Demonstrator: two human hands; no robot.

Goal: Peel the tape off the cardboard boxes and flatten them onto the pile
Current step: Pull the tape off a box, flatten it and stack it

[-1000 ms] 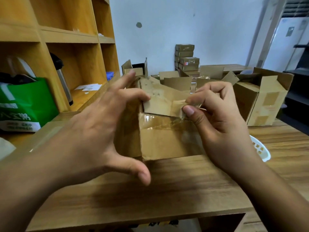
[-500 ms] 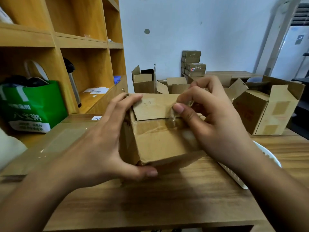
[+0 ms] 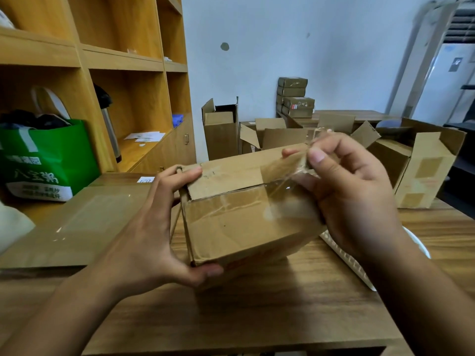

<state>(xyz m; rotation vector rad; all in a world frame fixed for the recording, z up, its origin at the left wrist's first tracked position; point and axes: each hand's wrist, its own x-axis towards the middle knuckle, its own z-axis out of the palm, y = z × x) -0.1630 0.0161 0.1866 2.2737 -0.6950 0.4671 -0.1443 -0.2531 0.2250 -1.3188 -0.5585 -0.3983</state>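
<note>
Left hand (image 3: 154, 227) grips the box (image 3: 244, 222) by its left end: fingers curled over the top flap edge, thumb under the bottom near corner. Right hand (image 3: 352, 201) pinches the clear tape (image 3: 290, 165) between thumb and forefinger, the other fingers curled behind. Versus half a second ago, the right hand has moved right and up from mid-flap to the box's right end. More tape is now off the flap, stretched from the seam to the pinch, with a crumpled bit above the fingers. Left grip unchanged. The box is tilted in front of the person, low over the wooden table (image 3: 257, 317); cannot tell if its underside touches. A white slotted basket (image 3: 347, 260) sits on the table, partly hidden behind the right wrist. Flattened cardboard (image 3: 77, 227) lies on the left side of the table. Beyond that is a wooden shelf unit (image 3: 123, 60) holding a green bag (image 3: 51, 160), a flask (image 3: 108, 124) and papers (image 3: 145, 136). Open boxes (image 3: 221, 134) stand at the far end, one tall taped box (image 3: 424, 170) at right, and a stack of closed boxes (image 3: 295, 98) against the pale wall (image 3: 295, 42).
</note>
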